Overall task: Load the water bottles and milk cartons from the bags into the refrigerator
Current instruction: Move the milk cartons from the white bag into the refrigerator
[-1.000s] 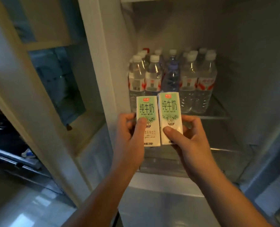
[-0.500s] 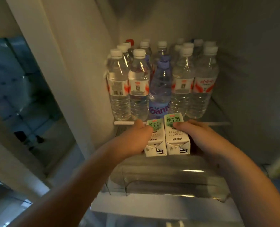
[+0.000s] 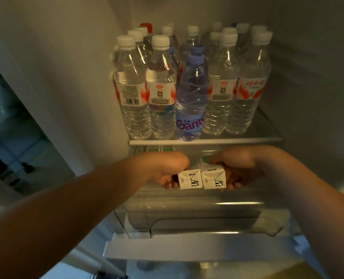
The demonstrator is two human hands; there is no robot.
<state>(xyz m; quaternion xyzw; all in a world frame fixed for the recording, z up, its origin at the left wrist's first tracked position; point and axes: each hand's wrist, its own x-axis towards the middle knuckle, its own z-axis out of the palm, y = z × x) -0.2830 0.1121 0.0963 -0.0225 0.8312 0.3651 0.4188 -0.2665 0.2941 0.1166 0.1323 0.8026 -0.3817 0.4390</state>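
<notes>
Inside the refrigerator, my left hand (image 3: 167, 168) grips a white-and-green milk carton (image 3: 189, 179) and my right hand (image 3: 237, 164) grips a second carton (image 3: 213, 177) right beside it. Both cartons are tipped with their bottoms facing me, just under the glass shelf (image 3: 205, 141). Two more milk cartons (image 3: 160, 149) stand further back on the left of that lower level. Several water bottles (image 3: 161, 87) with white caps and one bluish bottle (image 3: 191, 97) stand packed on the glass shelf above.
A clear plastic drawer (image 3: 203, 214) sits below my hands, with a white ledge (image 3: 187, 248) in front of it. The fridge's white left wall (image 3: 76, 77) and grey right wall (image 3: 307, 77) bound the compartment. The open door's shelves (image 3: 10, 127) are at the far left.
Both hands have carried the two cartons from in front of the fridge down and inward, beneath the glass shelf. The view has moved closer to the compartment.
</notes>
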